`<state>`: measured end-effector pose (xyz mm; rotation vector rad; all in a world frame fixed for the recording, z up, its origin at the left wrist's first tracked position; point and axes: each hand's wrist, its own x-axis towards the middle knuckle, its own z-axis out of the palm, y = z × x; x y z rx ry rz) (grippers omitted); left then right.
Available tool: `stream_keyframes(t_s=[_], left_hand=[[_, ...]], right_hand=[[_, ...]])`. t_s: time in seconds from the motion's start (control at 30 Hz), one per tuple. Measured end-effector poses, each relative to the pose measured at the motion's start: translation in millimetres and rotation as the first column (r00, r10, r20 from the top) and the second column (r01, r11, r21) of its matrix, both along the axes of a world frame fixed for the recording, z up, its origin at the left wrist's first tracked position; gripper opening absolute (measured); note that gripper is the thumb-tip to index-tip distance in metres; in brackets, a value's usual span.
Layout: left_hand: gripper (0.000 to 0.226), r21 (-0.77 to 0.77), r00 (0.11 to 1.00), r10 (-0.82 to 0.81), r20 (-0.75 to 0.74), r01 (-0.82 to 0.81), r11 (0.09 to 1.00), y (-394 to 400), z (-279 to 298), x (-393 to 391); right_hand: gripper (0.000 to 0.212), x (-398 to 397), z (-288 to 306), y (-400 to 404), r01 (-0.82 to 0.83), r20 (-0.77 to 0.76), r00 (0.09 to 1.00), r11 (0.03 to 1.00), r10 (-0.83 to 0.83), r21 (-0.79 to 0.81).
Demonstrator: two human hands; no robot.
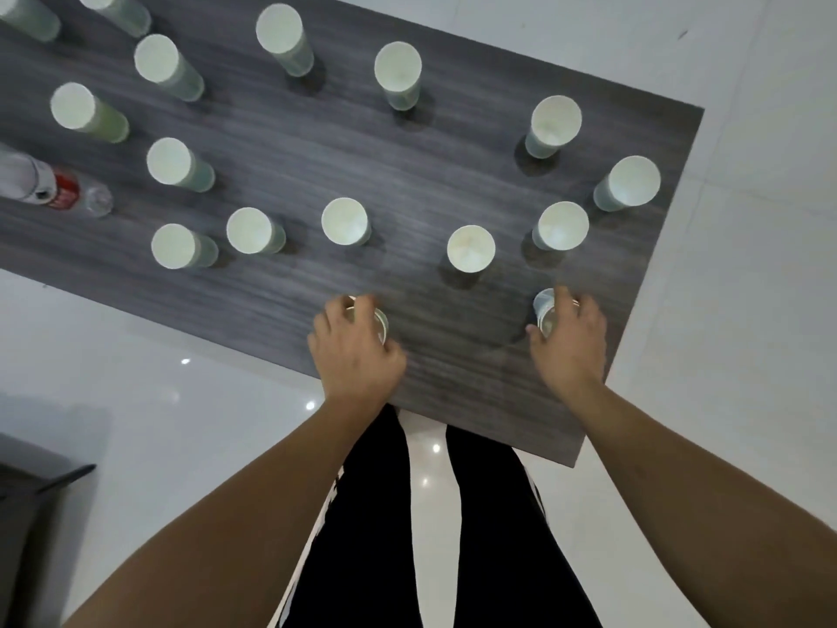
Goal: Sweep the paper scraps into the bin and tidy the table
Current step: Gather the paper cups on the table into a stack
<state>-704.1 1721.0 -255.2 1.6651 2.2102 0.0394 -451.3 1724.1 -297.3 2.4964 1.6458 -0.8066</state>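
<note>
**Cups and a bottle beside a white tiled floor**

Many pale paper cups (344, 221) stand upright and apart from one another, spread in loose rows; their mouths face the camera. At the far left a clear plastic bottle (54, 185) with a red label lies on its side, near one of the cups. A glossy white tiled floor (747, 310) shows reflected spots of light. A dark grey object (31, 482) sits at the lower left edge; what it is cannot be told.
</note>
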Motion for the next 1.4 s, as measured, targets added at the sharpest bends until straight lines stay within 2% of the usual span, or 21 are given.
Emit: stream_keyframes(t_s=[0.13, 0.23, 0.33, 0.4, 0.47, 0.57, 0.63, 0.7, 0.77, 0.83, 0.9, 1.0, 1.1, 1.17, 1.23, 1.3, 1.4], left_hand=[[0.056, -0.028, 0.993, 0.112, -0.036, -0.113, 0.993, -4, -17, -24], [0.063, -0.063, 0.994, 0.100, -0.045, -0.103, 0.993, 2, -28, -33], [0.065, -0.071, 1.000, -0.004, -0.004, 0.003, 0.997, 11, -35, -34], [0.062, -0.062, 0.998, -0.016, 0.061, 0.020, 0.998, 14, -36, -36], [0.061, -0.050, 0.996, -0.018, 0.082, 0.022, 0.998, 12, -40, -40], [0.064, -0.088, 0.988, -0.078, 0.135, 0.091, 0.992, 11, -52, -48], [0.069, -0.186, 0.976, -0.109, 0.189, 0.145, 0.972, 14, -61, -54], [0.072, -0.266, 0.972, -0.105, 0.212, 0.161, 0.950, 17, -66, -57], [0.066, -0.187, 0.979, 0.004, 0.203, 0.034, 0.982, 24, -59, -58], [0.060, 0.055, 0.957, 0.138, 0.254, -0.157, 0.986, 37, -45, -56], [0.057, 0.276, 0.919, 0.182, 0.351, -0.287, 0.917, 60, -27, -53], [0.055, 0.385, 0.893, 0.197, 0.404, -0.362, 0.849, 108, -11, -50], [0.057, 0.309, 0.924, 0.160, 0.347, -0.273, 0.911, 141, -16, -52], [0.059, 0.172, 0.950, 0.069, 0.304, -0.126, 0.977, 148, -30, -53], [0.064, 0.011, 0.957, -0.016, 0.290, 0.013, 1.000, 147, -47, -53], [0.072, -0.120, 0.958, -0.025, 0.285, 0.061, 0.991, 149, -57, -48], [0.070, -0.153, 0.968, -0.020, 0.250, 0.060, 0.986, 156, -60, -26]], right_hand=[[0.059, -16, -17, -6, 0.062, -0.003, 0.998, 0.998, -0.062, -0.020], [0.057, -27, -16, -13, 0.119, -0.075, 0.990, 0.993, -0.116, 0.025], [0.062, -45, -3, -16, 0.151, -0.172, 0.979, 0.957, -0.109, 0.249], [0.063, -62, 10, -4, 0.170, -0.221, 0.972, 0.890, -0.080, 0.424], [0.065, -77, 18, 17, 0.154, -0.218, 0.975, 0.842, -0.044, 0.518], [0.068, -92, 15, 59, -0.026, -0.061, 0.996, 0.896, 0.059, 0.443], [0.070, -97, 2, 80, -0.135, -0.002, 0.990, 0.950, 0.141, 0.281], [0.073, -98, -16, 91, -0.200, -0.013, 0.979, 0.974, 0.203, 0.103], [0.071, -100, -29, 92, -0.246, -0.033, 0.969, 0.969, 0.245, -0.011], [0.070, -101, -36, 89, -0.239, -0.034, 0.971, 0.970, 0.238, -0.037], [0.068, -101, -35, 84, -0.163, -0.087, 0.983, 0.986, 0.160, -0.024], [0.067, -97, -22, 72, -0.007, -0.183, 0.983, 0.999, 0.016, 0.050], [0.066, -87, -2, 68, 0.112, -0.159, 0.984, 0.968, -0.077, 0.224], [0.066, -74, 13, 71, 0.208, -0.085, 0.978, 0.904, -0.190, 0.374], [0.067, -54, 22, 77, 0.263, -0.011, 0.956, 0.844, -0.292, 0.468], [0.066, -35, 20, 86, 0.249, 0.055, 0.950, 0.856, -0.306, 0.454], [0.065, -15, -1, 102, 0.177, 0.104, 0.974, 0.962, -0.201, 0.208]])
